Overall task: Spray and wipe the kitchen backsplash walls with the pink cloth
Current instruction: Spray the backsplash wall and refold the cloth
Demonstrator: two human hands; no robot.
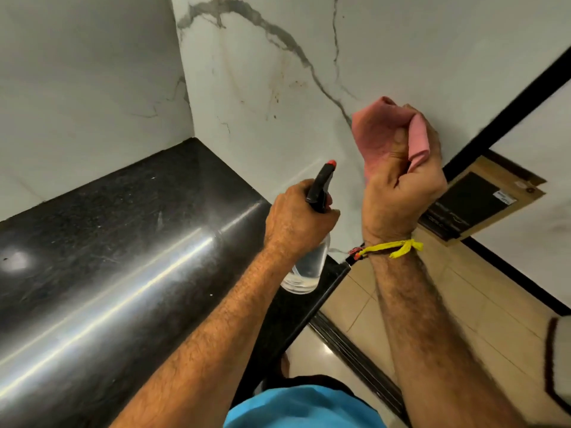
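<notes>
Pink cloth (375, 134) is sitting bunched in the person's right hand (401, 183), at approx 2 o'clock of the view, touching or just off the backsplash wall (278, 72); contact can't be confirmed. Fingers are curling round the cloth, one fold poking out between them. Left hand (296, 217), near centre, is gripping the spray bottle (309, 242) by its neck, orange nozzle (331, 163) aiming at 12 o'clock toward the wall. Brownish specks are showing on the wall at 11 o'clock from the cloth. Black counter (123, 242) is lying at 8 o'clock; cardboard box (482, 199) at 3 o'clock by the floor.

Risks, est.: cloth wadded so tight that little face is meeting the wall, leaving streaks; spray drifting onto the counter; specks at 11 o'clock getting missed.
</notes>
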